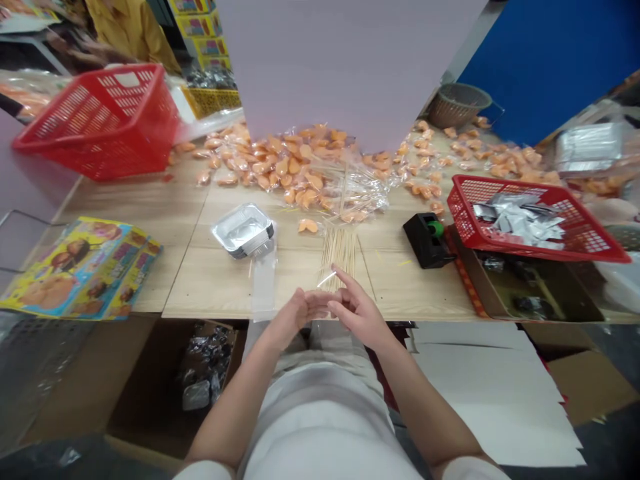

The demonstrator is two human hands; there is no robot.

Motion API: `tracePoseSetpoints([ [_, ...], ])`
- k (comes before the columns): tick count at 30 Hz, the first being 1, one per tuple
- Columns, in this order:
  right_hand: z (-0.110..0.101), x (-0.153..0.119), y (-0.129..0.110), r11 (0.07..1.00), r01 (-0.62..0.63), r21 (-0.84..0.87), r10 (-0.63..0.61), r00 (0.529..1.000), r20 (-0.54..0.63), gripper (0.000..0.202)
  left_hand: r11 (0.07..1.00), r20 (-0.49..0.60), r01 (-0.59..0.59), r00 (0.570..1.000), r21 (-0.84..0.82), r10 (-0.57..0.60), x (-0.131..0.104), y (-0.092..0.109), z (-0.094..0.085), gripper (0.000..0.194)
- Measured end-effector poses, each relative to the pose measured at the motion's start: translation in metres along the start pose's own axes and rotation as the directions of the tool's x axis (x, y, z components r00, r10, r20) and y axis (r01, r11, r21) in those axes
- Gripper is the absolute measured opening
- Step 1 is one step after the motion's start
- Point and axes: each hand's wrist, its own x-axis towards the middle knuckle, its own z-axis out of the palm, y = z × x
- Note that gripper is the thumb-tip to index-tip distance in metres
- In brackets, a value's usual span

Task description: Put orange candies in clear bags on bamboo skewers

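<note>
Wooden sticks (340, 248): one thin bundle, laid lengthwise on the table (300, 263) at its near edge, just beyond the hands; the near ends are partly covered by the fingers.
Clear strip (327, 279): one, shiny, at the fingertips over the near ends of the bundle; whether it is pinched, cannot tell.
Left hand (299, 311): fingers pressed together, pointing across to the right hand; any grip, cannot tell.
Right hand (359, 312): index finger stretched forward, apart from the thumb, which points at the left fingertips; the other fingers curled and partly hidden.
Single orange piece (308, 226): one, beyond the sticks and a little to the left.
Orange pieces (280, 167): a large heap in clear wrapping, across the back of the table.
Foil trays (244, 230): a nested stack, left of the sticks.
Printed packaging (75, 267): yellow and blue, overlapping, far left.
Tape dispenser (425, 243): black, green roll, to the right.
Right-hand basket (565, 249): red, tilted, holding silver packets (525, 219).
Left-hand basket (100, 155): red, tilted, at the back left.
Co-worker (135, 30): a mustard-yellow top, behind the left-hand basket.
</note>
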Motion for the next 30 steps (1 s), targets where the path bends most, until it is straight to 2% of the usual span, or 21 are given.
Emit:
tracePoseSetpoints([
  [1,0.003,-0.003,0.001,1.0,0.004,-0.025,-0.004,1.0,0.025,0.067,0.995,0.022,0.031,0.999,-0.09,-0.029,0.0,-0.001,0.005,0.063],
  [2,0.004,-0.006,0.003,0.998,0.001,-0.057,0.002,0.998,0.059,0.068,0.986,-0.013,0.029,0.999,-0.165,-0.031,0.002,-0.001,0.011,0.055],
  [4,0.002,-0.011,0.006,0.992,-0.023,-0.125,0.038,0.992,0.117,0.07,0.964,-0.172,-0.026,0.985,-0.263,-0.02,0.006,0.0,0.02,0.04],
  [5,-0.003,-0.012,0.008,0.986,-0.04,-0.16,0.056,0.993,0.1,0.071,0.954,-0.244,-0.05,0.969,-0.295,-0.025,0.009,0.001,0.022,0.037],
  [6,-0.011,-0.011,0.011,0.978,-0.055,-0.203,0.063,0.998,0.032,0.068,0.945,-0.298,-0.063,0.954,-0.32,-0.038,0.011,0.001,0.024,0.036],
  [7,-0.022,-0.007,0.014,0.963,-0.071,-0.262,0.048,0.995,-0.09,0.062,0.939,-0.333,-0.064,0.941,-0.337,-0.055,0.013,0.001,0.024,0.037],
  [8,-0.034,-0.002,0.018,0.936,-0.099,-0.339,0.013,0.969,-0.247,0.053,0.936,-0.357,-0.06,0.931,-0.347,-0.073,0.014,0.001,0.024,0.038],
  [10,-0.059,0.014,0.027,0.833,-0.23,-0.503,-0.079,0.85,-0.52,0.037,0.939,-0.384,-0.048,0.918,-0.342,-0.093,0.016,-0.002,0.024,0.041],
  [11,-0.069,0.024,0.032,0.761,-0.322,-0.563,-0.09,0.807,-0.584,0.033,0.942,-0.392,-0.045,0.915,-0.332,-0.094,0.016,-0.003,0.025,0.042],
  [12,-0.076,0.034,0.036,0.691,-0.405,-0.599,-0.061,0.793,-0.606,0.032,0.947,-0.394,-0.044,0.915,-0.318,-0.09,0.016,-0.005,0.026,0.044],
  [15,-0.077,0.059,0.043,0.512,-0.53,-0.675,0.051,0.804,-0.592,0.028,0.963,-0.37,-0.044,0.927,-0.265,-0.059,0.014,-0.009,0.031,0.048],
  [17,-0.07,0.07,0.044,0.459,-0.552,-0.696,0.071,0.804,-0.591,0.021,0.972,-0.357,-0.053,0.934,-0.229,-0.033,0.013,-0.008,0.032,0.049],
  [20,-0.066,0.075,0.044,0.46,-0.566,-0.684,0.088,0.796,-0.599,0.018,0.977,-0.369,-0.073,0.93,-0.202,-0.007,0.01,-0.004,0.03,0.048],
  [26,-0.089,0.072,0.043,0.498,-0.552,-0.669,0.136,0.811,-0.569,0.018,0.974,-0.384,-0.075,0.923,-0.215,-0.013,0.01,-0.004,0.024,0.046],
  [30,-0.093,0.073,0.043,0.503,-0.557,-0.66,0.157,0.81,-0.564,0.018,0.972,-0.362,-0.057,0.932,-0.227,-0.03,0.013,-0.004,0.026,0.048],
])
